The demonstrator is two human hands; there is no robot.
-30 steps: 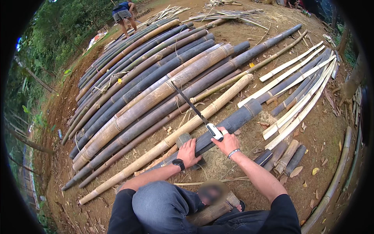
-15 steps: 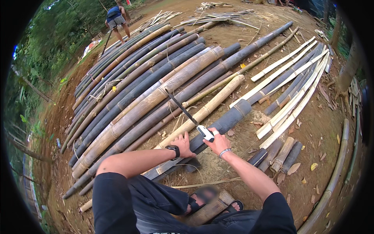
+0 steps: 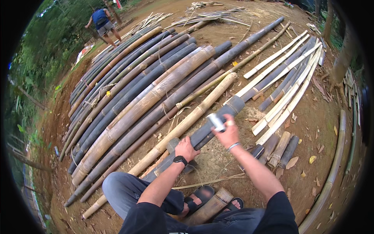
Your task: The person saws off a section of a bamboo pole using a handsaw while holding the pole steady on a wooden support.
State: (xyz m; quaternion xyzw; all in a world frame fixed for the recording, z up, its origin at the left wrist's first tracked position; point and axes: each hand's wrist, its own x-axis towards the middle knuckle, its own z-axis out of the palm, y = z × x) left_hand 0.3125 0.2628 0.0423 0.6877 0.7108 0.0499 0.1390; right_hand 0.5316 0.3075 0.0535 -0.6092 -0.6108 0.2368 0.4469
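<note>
A dark bamboo pole [image 3: 235, 105] lies slantwise in front of me, its far end pointing up and right. Over its near half, my left hand [image 3: 186, 149], with a black watch on the wrist, grips the pole from above. My right hand [image 3: 227, 134] is closed around the white handle of a handsaw [image 3: 215, 122], just over the pole. Motion smears the handle, and the saw's blade cannot be made out. Under the pole, close to my left hand, is a short dark support piece [image 3: 191, 167].
Many long bamboo poles [image 3: 152, 93] lie side by side on the left, with a pale pole [image 3: 194, 115] nearest. Split strips [image 3: 288, 109] and short cut pieces [image 3: 281, 151] are on the right. A bamboo section [image 3: 210, 206] sits between my feet. A person [image 3: 104, 23] stands far left.
The saw's dark blade showed before, pointing up and left; now only the blurred handle shows, a little higher. My left hand has shifted slightly. The far person has straightened up and moved left.
</note>
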